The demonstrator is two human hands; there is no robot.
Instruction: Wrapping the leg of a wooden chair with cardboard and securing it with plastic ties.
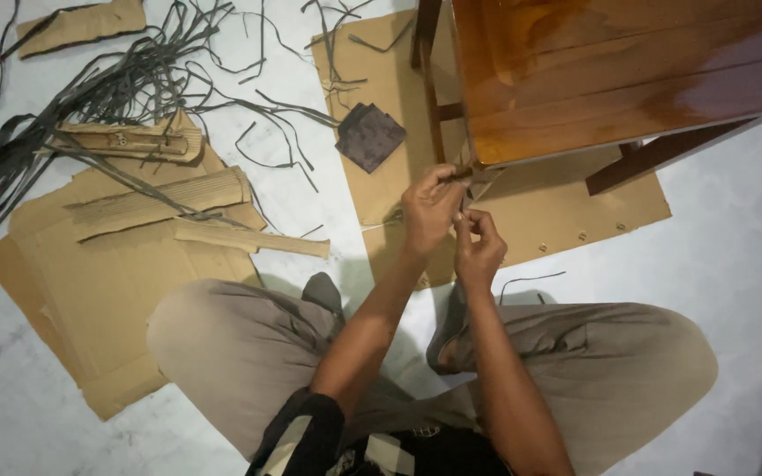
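Fingers [441,181] of the left hand [429,211] are pinched shut around something small and dark right at the lower corner of the wooden furniture piece [619,79], and the right hand [478,247] is curled closed just below it, fingertips nipped on what looks like a thin strip or thread. What exactly is gripped can't be made out, too small and half hidden by the knuckles. Both hands are kept close together, nearly touching, right against that glossy brown corner.

The furniture is stood on a flat cardboard sheet [566,211] laid on the pale floor [734,256], with dark legs seen underneath. Progress-wise, a fair bit looks to be done already: a big tangle of dark strapping bands [72,97] is heaped off to the left, well apart from the hands, and torn cardboard pieces [160,207] are scattered over a larger flattened carton [72,300]. A small dark square pad [369,136] is left lying on the cardboard near the furniture leg. So most of the wrapping seems to be off, judging by the bare polished wood, and only this last bit at the corner seems left to be dealt with. Crossed legs in grey trousers [240,353] are seen at the bottom, so the work is being done seated on the floor.
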